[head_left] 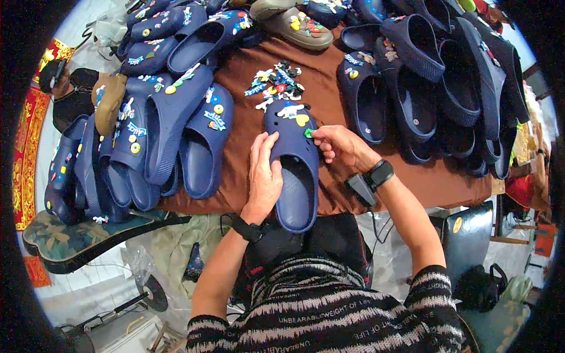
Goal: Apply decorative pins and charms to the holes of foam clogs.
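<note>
A navy blue clog (298, 194) lies at the table's near edge, toe pointing away from me, its heel overhanging my lap. White and yellow charms (297, 114) sit on its toe, near several bare holes. My left hand (263, 170) rests along the clog's left side with its fingers laid over the upper, steadying it. My right hand (340, 146) pinches a small green shoe charm (309, 133) between thumb and fingertips, against the right side of the upper. Whether the charm's stem is in a hole cannot be seen. Beyond the toe lies a pile of loose charms (276, 82) in mixed colours.
Stacked navy clogs with charms (203, 141) crowd the left of the brown cloth (321, 70); more navy clogs (415, 106) stand at the right. A grey-brown clog (303, 29) lies at the back. A padded stool (88, 238) is at left, a dark chair (468, 235) at right.
</note>
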The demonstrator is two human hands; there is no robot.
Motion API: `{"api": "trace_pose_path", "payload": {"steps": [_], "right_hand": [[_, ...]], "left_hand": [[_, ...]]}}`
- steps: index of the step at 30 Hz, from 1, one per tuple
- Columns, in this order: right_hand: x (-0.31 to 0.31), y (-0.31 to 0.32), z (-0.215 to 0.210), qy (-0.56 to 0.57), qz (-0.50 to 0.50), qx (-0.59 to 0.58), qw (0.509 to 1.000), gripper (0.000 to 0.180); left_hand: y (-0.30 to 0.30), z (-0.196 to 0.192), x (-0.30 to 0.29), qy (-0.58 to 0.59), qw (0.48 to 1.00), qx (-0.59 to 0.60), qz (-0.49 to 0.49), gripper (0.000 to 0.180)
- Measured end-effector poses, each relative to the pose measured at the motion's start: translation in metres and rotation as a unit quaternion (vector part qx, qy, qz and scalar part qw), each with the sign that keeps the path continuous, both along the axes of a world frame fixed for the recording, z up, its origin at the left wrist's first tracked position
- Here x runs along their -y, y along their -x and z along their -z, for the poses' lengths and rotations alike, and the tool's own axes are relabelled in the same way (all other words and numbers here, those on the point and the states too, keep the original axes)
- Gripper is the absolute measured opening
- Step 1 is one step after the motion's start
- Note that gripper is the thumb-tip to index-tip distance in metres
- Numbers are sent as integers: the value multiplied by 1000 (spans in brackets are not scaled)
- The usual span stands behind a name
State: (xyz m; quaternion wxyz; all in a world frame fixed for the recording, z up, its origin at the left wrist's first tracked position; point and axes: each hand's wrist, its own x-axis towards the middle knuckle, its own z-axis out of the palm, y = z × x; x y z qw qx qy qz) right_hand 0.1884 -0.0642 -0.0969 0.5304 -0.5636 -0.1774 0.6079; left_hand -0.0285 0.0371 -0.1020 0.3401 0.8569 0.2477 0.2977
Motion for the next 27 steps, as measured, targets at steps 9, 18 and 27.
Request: {"api": "trace_pose_path", "payload": {"steps": [9,18,27], "right_hand": [[-9,0,-14,69,-44,56,995,30],[-8,-12,-2,107,-88,124,982,42],[-23,-19,0,-29,42,407,912,28]], "left_hand": [[-1,1,-1,-12,1000,-10,1,61],[-2,-1,-2,-28,1000,-8,-7,60],[0,-1,3,-3,1000,13,-25,60]]}}
